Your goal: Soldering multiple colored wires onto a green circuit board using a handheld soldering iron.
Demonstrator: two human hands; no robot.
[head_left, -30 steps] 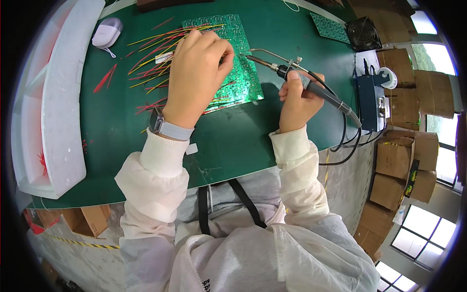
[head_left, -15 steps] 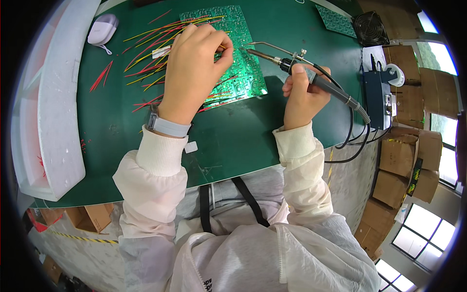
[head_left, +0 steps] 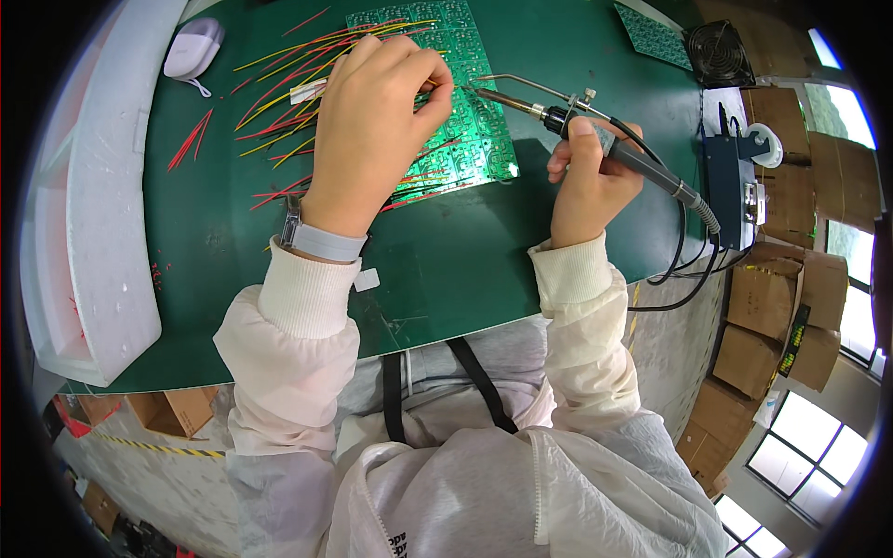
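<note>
My left hand (head_left: 377,130) is closed in a pinch over the green circuit board panel (head_left: 484,139). A short end of thin yellow wire (head_left: 431,85) shows at its fingertips; the rest is hidden by the hand. With my right hand (head_left: 595,181) I grip a soldering iron (head_left: 619,153), its tip close to the board just right of my left fingertips. A thin metal guide tube (head_left: 530,84) runs alongside the iron toward the same spot. Whether the tip touches the board I cannot tell. Red, yellow and black wires (head_left: 279,98) fan out leftward from the panel.
Loose red wires (head_left: 193,139) and a pale case (head_left: 193,51) lie at the left, beside a white foam tray (head_left: 116,232). A second board (head_left: 651,37), a black fan (head_left: 718,54) and a dark blue soldering unit (head_left: 726,186) with a white reel (head_left: 767,147) stand right. Cables (head_left: 684,302) hang there.
The view has shifted slightly, so the panel and the iron appear a little farther right. Both hands keep nearly the same place over the board.
</note>
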